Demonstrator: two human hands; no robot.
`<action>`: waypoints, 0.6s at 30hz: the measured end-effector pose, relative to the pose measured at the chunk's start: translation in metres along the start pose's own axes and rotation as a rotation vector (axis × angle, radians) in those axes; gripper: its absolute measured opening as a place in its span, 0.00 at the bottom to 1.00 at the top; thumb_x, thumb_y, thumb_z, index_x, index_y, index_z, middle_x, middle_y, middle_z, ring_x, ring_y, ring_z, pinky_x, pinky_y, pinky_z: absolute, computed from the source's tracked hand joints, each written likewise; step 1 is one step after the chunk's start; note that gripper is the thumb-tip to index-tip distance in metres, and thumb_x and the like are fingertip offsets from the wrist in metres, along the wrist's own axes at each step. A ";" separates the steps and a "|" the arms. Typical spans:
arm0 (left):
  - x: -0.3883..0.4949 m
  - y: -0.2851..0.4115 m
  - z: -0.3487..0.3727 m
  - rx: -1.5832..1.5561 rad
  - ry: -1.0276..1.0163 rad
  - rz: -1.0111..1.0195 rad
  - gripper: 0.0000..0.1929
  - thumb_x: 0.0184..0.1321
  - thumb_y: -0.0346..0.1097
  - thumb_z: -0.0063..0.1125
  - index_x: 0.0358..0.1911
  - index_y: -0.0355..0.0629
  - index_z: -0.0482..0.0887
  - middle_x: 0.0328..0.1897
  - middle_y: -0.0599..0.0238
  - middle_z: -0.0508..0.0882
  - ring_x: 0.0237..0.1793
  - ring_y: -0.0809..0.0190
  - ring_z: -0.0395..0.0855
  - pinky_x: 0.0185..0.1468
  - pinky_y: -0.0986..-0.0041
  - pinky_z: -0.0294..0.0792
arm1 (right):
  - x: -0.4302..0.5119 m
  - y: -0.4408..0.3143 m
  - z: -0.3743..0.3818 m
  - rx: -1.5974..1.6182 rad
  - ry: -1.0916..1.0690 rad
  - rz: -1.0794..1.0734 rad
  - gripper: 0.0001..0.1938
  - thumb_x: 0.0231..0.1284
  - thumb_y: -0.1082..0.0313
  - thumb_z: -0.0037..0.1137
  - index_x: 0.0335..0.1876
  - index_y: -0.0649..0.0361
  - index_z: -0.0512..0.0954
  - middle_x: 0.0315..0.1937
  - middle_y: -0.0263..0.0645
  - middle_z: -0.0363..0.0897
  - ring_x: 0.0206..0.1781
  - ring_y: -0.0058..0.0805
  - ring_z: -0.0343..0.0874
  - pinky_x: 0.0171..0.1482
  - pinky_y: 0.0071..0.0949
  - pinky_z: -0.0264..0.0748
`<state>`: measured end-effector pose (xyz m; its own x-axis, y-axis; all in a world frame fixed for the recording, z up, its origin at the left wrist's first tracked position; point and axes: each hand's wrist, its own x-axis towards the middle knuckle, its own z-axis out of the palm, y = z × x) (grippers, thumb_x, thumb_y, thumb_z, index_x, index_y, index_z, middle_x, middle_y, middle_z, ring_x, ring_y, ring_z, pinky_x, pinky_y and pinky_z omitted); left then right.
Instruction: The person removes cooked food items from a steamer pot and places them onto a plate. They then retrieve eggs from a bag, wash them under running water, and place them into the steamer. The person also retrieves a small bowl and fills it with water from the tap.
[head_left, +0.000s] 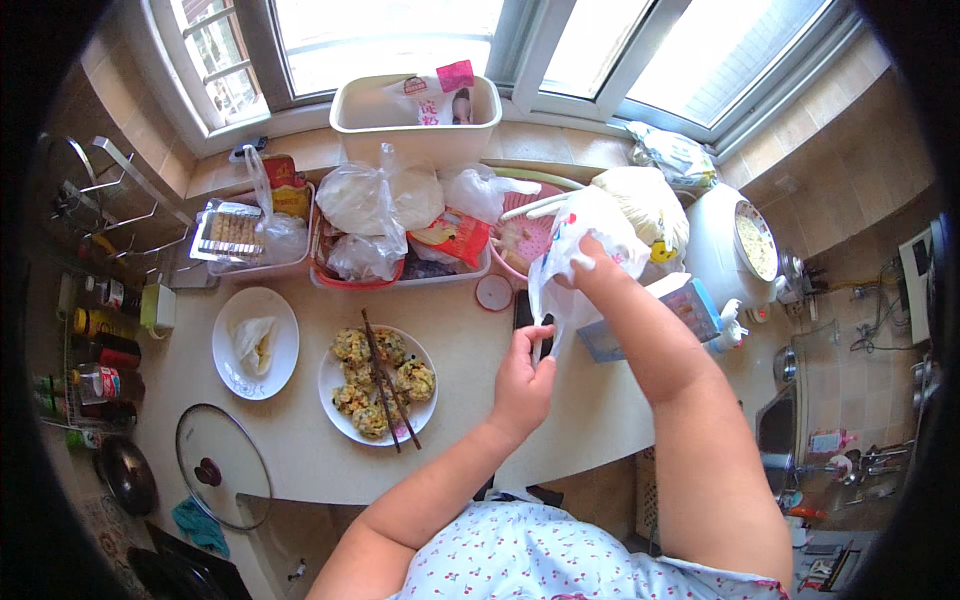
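Note:
My left hand (524, 381) pinches the lower edge of a white plastic bag (607, 225) with coloured print. The fingers of my right hand (589, 262) are at the upper part of the same bag, partly hidden by its folds. Under the bag lies a dark phone-like object (523, 302). To the left, two brown chopsticks (384, 375) rest across a white plate (330, 405) of lumpy vegetable balls (415, 379). Another white plate (255, 386) holds a pale wrapped piece of food (256, 345).
Behind stand plastic bins (300, 262) of bagged food, a pink basket (525, 196) and a cream bin (414, 139). A blue box (694, 309) and a white appliance (712, 232) are at right. A glass lid (232, 450) lies near the counter's left front edge.

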<state>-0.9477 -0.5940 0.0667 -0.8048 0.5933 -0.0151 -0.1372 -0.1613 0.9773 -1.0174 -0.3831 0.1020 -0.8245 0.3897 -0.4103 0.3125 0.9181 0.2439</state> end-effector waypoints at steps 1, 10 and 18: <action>-0.002 -0.001 0.000 0.002 -0.014 -0.034 0.17 0.59 0.27 0.49 0.53 0.37 0.72 0.45 0.55 0.80 0.41 0.58 0.78 0.50 0.68 0.70 | 0.007 0.003 0.006 0.055 0.030 0.051 0.14 0.57 0.63 0.55 0.47 0.54 0.84 0.48 0.40 0.84 0.54 0.38 0.81 0.54 0.34 0.76; -0.003 0.003 -0.010 0.069 0.008 -0.010 0.18 0.58 0.28 0.50 0.53 0.36 0.73 0.51 0.48 0.82 0.53 0.48 0.80 0.58 0.65 0.69 | 0.040 0.015 0.029 0.394 0.366 0.474 0.20 0.55 0.51 0.60 0.50 0.52 0.81 0.51 0.43 0.81 0.56 0.43 0.78 0.57 0.34 0.74; 0.006 0.004 -0.014 0.029 0.068 0.039 0.16 0.58 0.28 0.50 0.52 0.37 0.73 0.49 0.51 0.82 0.49 0.53 0.81 0.56 0.67 0.69 | 0.023 0.003 0.011 0.101 0.149 0.211 0.28 0.48 0.45 0.65 0.55 0.51 0.80 0.54 0.42 0.81 0.59 0.43 0.78 0.62 0.37 0.73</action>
<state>-0.9608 -0.6022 0.0673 -0.8467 0.5319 0.0098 -0.0892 -0.1600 0.9831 -1.0306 -0.3703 0.0835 -0.7939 0.5651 -0.2245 0.5240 0.8232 0.2186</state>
